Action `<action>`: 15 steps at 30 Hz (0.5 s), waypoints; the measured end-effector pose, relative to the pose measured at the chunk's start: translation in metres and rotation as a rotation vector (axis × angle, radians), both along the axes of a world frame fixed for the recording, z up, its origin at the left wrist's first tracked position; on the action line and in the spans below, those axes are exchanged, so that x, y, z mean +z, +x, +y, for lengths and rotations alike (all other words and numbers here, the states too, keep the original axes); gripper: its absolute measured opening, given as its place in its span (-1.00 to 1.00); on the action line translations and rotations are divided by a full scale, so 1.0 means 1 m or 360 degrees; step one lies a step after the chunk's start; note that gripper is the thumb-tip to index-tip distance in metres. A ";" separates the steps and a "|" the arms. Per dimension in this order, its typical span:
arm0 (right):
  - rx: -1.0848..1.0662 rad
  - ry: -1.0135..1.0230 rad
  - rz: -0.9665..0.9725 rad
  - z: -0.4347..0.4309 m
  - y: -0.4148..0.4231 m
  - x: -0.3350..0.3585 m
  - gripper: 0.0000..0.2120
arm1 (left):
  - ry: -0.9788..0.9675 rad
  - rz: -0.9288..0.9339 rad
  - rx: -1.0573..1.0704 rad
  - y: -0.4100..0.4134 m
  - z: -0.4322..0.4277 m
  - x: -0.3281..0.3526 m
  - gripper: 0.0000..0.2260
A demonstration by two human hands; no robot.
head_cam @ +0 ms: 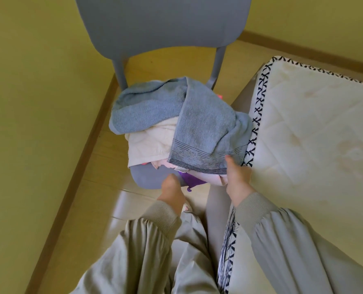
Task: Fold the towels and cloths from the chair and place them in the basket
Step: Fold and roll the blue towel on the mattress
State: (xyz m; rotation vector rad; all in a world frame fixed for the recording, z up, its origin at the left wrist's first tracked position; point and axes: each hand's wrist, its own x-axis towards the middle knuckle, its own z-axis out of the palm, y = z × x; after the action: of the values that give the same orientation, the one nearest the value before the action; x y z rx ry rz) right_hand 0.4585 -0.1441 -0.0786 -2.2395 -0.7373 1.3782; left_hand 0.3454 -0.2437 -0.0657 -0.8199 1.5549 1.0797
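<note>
- While both grey-beige ribbed-cuff sleeves reach forward, the left hand hovers at the seat's front edge, fingers curled loosely together, gripping nothing.
- The right hand is clamped on the striped hem of the blue-grey terry towel.
- Under that towel lie a cream towel, a pale pink cloth and a purple cloth, all heaped on the grey plastic chair.
- Just right stands a white quilted mattress on the bed.
</note>
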 end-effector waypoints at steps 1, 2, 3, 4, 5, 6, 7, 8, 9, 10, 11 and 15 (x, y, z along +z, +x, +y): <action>0.0052 0.0075 0.0013 0.004 -0.003 0.009 -0.46 | -0.0114 0.0287 -0.0093 -0.005 0.005 0.008 -0.62; 0.0115 0.0154 0.0005 0.008 -0.008 0.019 -0.49 | -0.0210 0.0609 -0.0212 -0.010 0.010 0.015 -0.60; 0.0197 0.0254 -0.0013 0.011 -0.016 0.033 -0.53 | -0.0233 0.0923 -0.0362 -0.015 0.014 0.020 -0.57; 0.0311 0.0359 -0.0009 0.015 -0.023 0.046 -0.59 | -0.0184 0.1171 -0.0559 -0.018 0.019 0.029 -0.54; 0.0462 0.0484 -0.0037 0.018 -0.028 0.054 -0.65 | -0.0091 0.1352 -0.0779 -0.020 0.024 0.037 -0.51; 0.0657 0.0594 -0.0083 0.021 -0.032 0.059 -0.66 | 0.0022 0.1468 -0.0981 -0.021 0.028 0.044 -0.49; 0.0873 0.0669 -0.0132 0.025 -0.035 0.066 -0.61 | 0.0135 0.1514 -0.1119 -0.023 0.032 0.048 -0.50; 0.1112 0.0695 -0.0173 0.029 -0.035 0.066 -0.53 | 0.0240 0.1531 -0.1191 -0.025 0.036 0.053 -0.52; 0.1381 0.0673 -0.0245 0.031 -0.034 0.067 -0.44 | 0.0317 0.1527 -0.1240 -0.027 0.040 0.054 -0.54; 0.1668 0.0663 -0.0334 0.035 -0.034 0.065 -0.38 | 0.0353 0.1522 -0.1301 -0.029 0.046 0.053 -0.53; 0.1940 0.0652 -0.0461 0.039 -0.033 0.063 -0.35 | 0.0351 0.1528 -0.1359 -0.032 0.052 0.050 -0.50; 0.2481 0.0568 -0.0783 0.047 -0.032 0.049 -0.38 | 0.0253 0.1772 -0.1604 -0.034 0.060 0.032 -0.45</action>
State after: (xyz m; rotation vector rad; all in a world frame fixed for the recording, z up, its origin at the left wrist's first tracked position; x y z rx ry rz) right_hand 0.4262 -0.0975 -0.0293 -1.4843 -2.9460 0.8788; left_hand 0.3116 -0.1835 -0.0334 0.8358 2.2932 0.8356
